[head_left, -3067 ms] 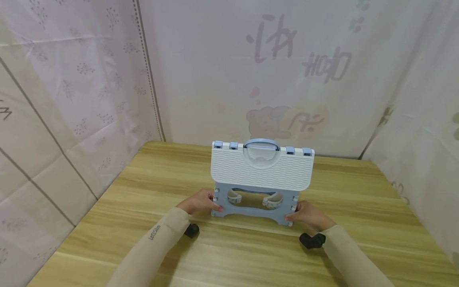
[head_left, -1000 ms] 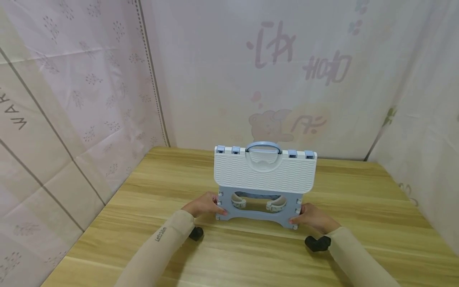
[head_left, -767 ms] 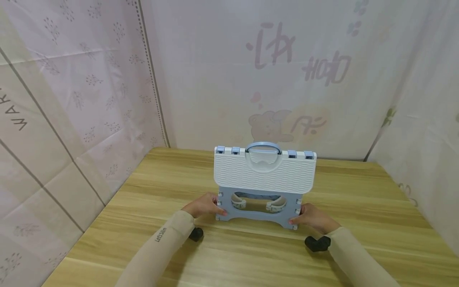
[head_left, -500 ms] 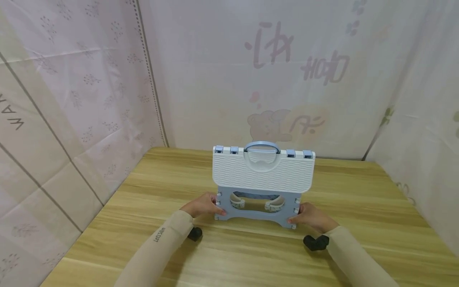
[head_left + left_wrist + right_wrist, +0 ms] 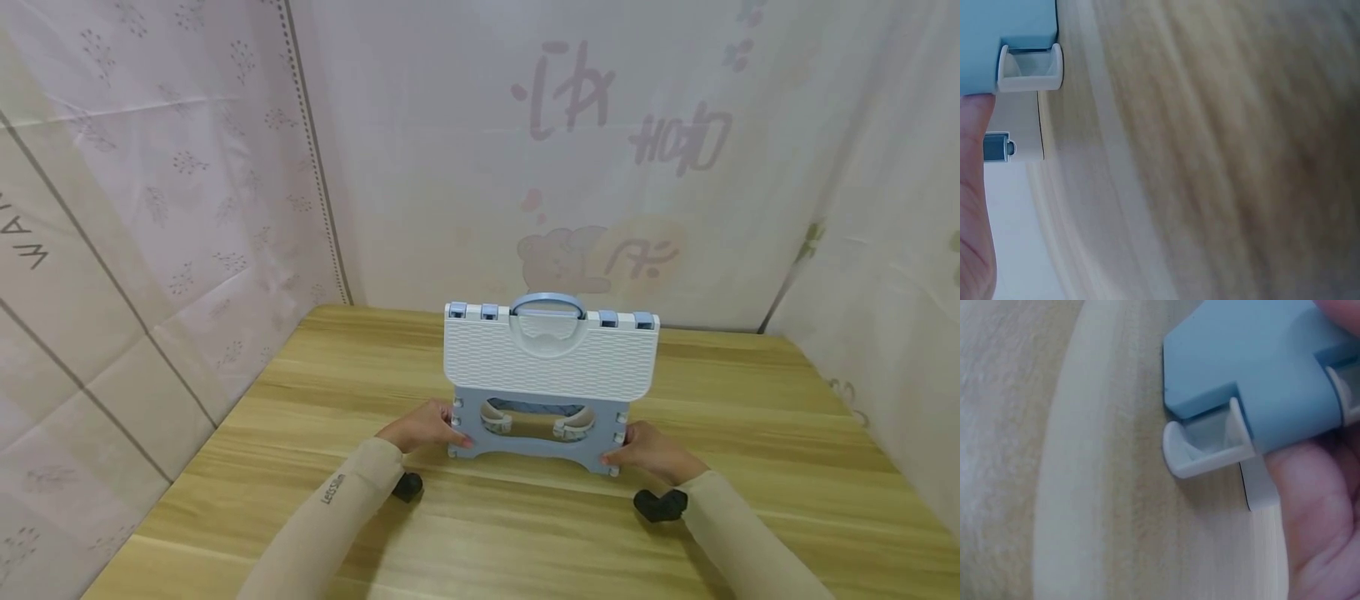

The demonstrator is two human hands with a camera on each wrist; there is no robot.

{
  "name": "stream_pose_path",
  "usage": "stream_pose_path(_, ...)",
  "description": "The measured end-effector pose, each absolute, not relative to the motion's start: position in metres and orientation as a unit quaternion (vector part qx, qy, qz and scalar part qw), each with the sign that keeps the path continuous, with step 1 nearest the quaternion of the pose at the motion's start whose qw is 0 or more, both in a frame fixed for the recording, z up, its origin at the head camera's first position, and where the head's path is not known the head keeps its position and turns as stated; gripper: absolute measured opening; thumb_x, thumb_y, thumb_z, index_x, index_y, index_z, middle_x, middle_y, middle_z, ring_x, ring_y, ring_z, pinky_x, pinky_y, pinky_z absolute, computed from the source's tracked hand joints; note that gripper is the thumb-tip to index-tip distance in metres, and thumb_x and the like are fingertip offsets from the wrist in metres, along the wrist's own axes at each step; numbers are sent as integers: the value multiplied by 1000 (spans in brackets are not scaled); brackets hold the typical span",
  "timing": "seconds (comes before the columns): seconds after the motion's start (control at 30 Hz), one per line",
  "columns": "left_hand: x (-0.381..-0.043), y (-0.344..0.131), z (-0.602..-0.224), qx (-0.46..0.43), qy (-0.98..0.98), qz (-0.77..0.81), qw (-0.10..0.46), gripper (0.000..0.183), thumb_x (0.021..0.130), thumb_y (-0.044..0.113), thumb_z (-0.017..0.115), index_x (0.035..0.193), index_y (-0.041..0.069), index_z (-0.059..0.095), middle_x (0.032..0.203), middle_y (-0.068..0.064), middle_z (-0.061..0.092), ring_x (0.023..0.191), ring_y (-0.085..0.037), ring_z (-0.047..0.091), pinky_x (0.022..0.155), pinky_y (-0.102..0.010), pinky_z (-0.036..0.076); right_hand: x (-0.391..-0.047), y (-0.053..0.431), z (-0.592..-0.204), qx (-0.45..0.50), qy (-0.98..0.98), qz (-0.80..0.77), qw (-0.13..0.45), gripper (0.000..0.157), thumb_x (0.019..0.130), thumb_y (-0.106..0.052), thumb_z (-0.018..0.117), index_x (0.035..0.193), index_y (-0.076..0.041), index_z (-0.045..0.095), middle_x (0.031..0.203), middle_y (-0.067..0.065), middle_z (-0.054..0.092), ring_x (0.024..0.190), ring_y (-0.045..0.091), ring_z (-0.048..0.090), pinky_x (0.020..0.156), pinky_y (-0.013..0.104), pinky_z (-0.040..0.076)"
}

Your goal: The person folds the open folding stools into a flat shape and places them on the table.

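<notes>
My left hand (image 5: 423, 426) and right hand (image 5: 652, 452) pinch the stool (image 5: 547, 373) low at either side; likely light, stiff plastic, also holdable by the handle (image 5: 547, 297) above them.

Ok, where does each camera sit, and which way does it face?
Head: on the head, facing forward and down at the folding stool on the table; left hand, right hand and both sleeves show.
Left wrist: on that wrist, facing the blue panel and table; part of the left hand shows at left.
Right wrist: on that wrist, facing the panel's other end; parts of the right hand show at right.
Shared: both wrist views show the blue panel and table.
</notes>
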State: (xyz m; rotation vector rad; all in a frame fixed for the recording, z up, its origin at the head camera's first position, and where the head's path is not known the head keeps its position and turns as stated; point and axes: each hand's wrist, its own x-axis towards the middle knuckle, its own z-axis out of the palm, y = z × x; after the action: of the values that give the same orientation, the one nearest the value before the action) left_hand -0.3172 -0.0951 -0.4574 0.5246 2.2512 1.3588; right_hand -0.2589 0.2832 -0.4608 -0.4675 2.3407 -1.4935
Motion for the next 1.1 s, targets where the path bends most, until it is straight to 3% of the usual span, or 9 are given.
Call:
stream_pose_path(0.23,-316,-95,-456,185,818,495,227,25,77,3,79,67,9,56,63,6,53,59,-9,36,55,-22,30,-257,283,-459,-161,825,-517,163,48,84,-3,71,115,27,51,111,35,63,104,36,63,80,27,51)
stream_pose_path(0.33,-316,-95,-455,184,820,492,228,23,78,4,79,69,6,57,64,6,53,60,-9,36,55,-22,30,-258,283,-459,-162,823,-519,165,48,83,-3,72,115,27,51,112,35,62,105,37,62,81,27,50)
stream_pose_path(0.43,-317,-95,-452,187,811,504,232,12,78,2,78,80,-2,66,72,1,67,65,-7,48,60,-21,38,-261,282,-458,-163,820,-523,165,47,83,-2,71,113,27,52,111,35,63,103,33,63,80,25,49)
stream_pose_path(0.6,-318,-95,-449,186,803,514,238,19,79,1,77,95,-9,70,94,-12,74,82,-10,65,75,-23,49,-264,281,-456,-158,823,-521,162,47,84,-4,72,114,26,52,111,34,64,103,33,63,80,25,50)
stream_pose_path(0.73,-318,-95,-448,181,808,509,234,17,79,1,77,91,-8,70,91,-11,74,77,-8,62,71,-22,48,-264,280,-455,-158,826,-516,165,48,84,-4,72,116,26,51,113,34,63,106,37,62,83,29,51)
stream_pose_path(0.9,-317,-97,-448,185,814,501,226,17,78,1,77,91,-9,69,88,-9,74,71,-6,53,66,-21,42,-264,278,-455,-158,828,-513,162,48,83,-4,73,114,26,52,111,34,64,103,33,63,80,28,51)
stream_pose_path(1.1,-317,-92,-454,178,819,496,227,16,76,3,79,86,-6,70,85,-6,74,72,-8,53,66,-22,42,-260,284,-458,-154,832,-506,165,49,84,-6,73,116,25,52,113,33,63,105,36,62,83,33,51)
